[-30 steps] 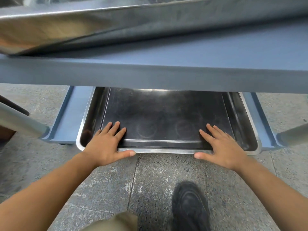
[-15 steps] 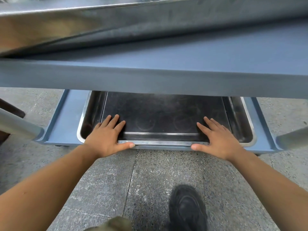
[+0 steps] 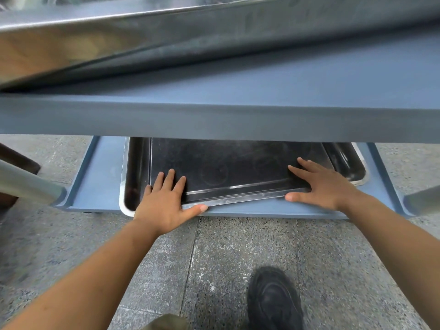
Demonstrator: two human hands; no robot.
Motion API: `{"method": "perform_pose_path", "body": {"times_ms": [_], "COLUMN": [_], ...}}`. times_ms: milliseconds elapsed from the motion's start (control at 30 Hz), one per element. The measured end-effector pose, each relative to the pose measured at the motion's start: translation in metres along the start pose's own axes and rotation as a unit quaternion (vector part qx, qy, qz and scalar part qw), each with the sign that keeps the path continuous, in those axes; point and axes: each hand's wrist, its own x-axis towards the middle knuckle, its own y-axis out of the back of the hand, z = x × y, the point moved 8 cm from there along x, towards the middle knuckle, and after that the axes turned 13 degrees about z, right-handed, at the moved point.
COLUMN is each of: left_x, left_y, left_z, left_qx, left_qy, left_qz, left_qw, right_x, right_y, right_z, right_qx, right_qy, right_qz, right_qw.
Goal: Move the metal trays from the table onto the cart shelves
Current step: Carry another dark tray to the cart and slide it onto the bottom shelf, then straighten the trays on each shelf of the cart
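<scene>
A dark metal tray (image 3: 238, 167) lies inside a larger metal tray (image 3: 133, 172) on the blue bottom cart shelf (image 3: 100, 177). The pair sits askew, its right front corner pushed farther in. My left hand (image 3: 166, 201) lies flat on the tray's front left rim, fingers straight, thumb along the edge. My right hand (image 3: 321, 184) presses flat on the front right rim. Another metal tray (image 3: 142, 36) rests on the blue upper shelf (image 3: 238, 115), which hides the far part of the lower trays.
Metal cart posts stand at the left (image 3: 26, 186) and right (image 3: 421, 198). A black shoe (image 3: 273, 298) stands on the speckled grey floor (image 3: 214, 258) in front of the cart. A dark brown object (image 3: 14, 160) shows at the far left.
Both hands have pushed the stacked trays farther in under the upper shelf. The right side went in more, so the trays now sit at an angle.
</scene>
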Motion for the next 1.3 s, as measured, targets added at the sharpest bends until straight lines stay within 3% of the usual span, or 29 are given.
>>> {"method": "perform_pose_path", "body": {"times_ms": [300, 533, 800, 1000, 1100, 1167, 1300], "left_x": [0.004, 0.005, 0.005, 0.007, -0.010, -0.027, -0.058], "left_y": [-0.002, -0.001, -0.001, 0.012, 0.040, 0.067, 0.138], "left_z": [0.006, 0.013, 0.012, 0.016, 0.036, 0.048, 0.062], "left_qx": [-0.008, -0.003, -0.008, -0.002, -0.031, -0.054, -0.087], "left_qy": [0.032, 0.060, 0.058, 0.075, 0.049, 0.019, -0.018], "left_qz": [-0.004, -0.005, -0.017, -0.097, -0.095, -0.090, -0.106], "left_qw": [0.999, 0.998, 0.998, 0.992, 0.994, 0.994, 0.990], "right_x": [0.010, 0.010, 0.010, -0.007, -0.028, -0.041, -0.086], "right_y": [0.002, 0.011, 0.010, 0.025, 0.044, 0.065, 0.116], "right_z": [0.008, -0.003, -0.002, -0.023, -0.049, -0.071, -0.123], "right_qx": [-0.011, -0.059, -0.067, -0.068, -0.063, -0.035, 0.061], "right_qy": [-0.084, -0.062, -0.063, -0.104, -0.095, -0.064, -0.006], "right_qz": [-0.002, 0.106, 0.087, 0.078, 0.076, 0.033, -0.128], "right_qw": [0.996, 0.991, 0.992, 0.989, 0.991, 0.997, 0.990]}}
